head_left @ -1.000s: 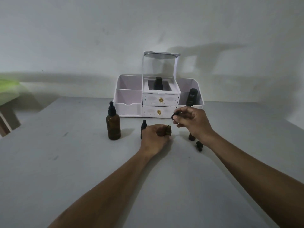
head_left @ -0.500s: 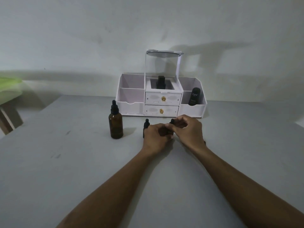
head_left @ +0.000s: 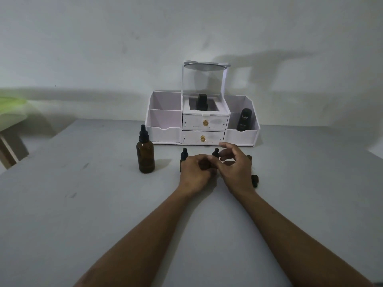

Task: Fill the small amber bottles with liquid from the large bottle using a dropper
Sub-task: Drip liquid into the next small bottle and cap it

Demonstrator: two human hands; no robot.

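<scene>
My left hand (head_left: 194, 175) grips a small amber bottle on the grey table; the fingers hide most of its body. Its black dropper cap (head_left: 216, 152) pokes up between my hands, and my right hand (head_left: 235, 169) pinches it at the base. A second small bottle with a dropper cap (head_left: 183, 154) stands just behind my left hand. The large amber bottle (head_left: 145, 157), capped with a black dropper, stands upright to the left. Another small amber bottle (head_left: 249, 157) peeks out behind my right hand, and a loose black cap (head_left: 255, 180) lies beside that wrist.
A white drawer organiser (head_left: 164, 131) stands at the back against the wall, with a black Kahf bottle (head_left: 244, 120) in its right bin and a black bottle (head_left: 202, 102) in its middle well. A green item on a wooden stand (head_left: 10, 112) is at far left.
My right hand came down from above with the black dropper cap and set it onto the small bottle in my left hand. Both hands now meet at that bottle.
</scene>
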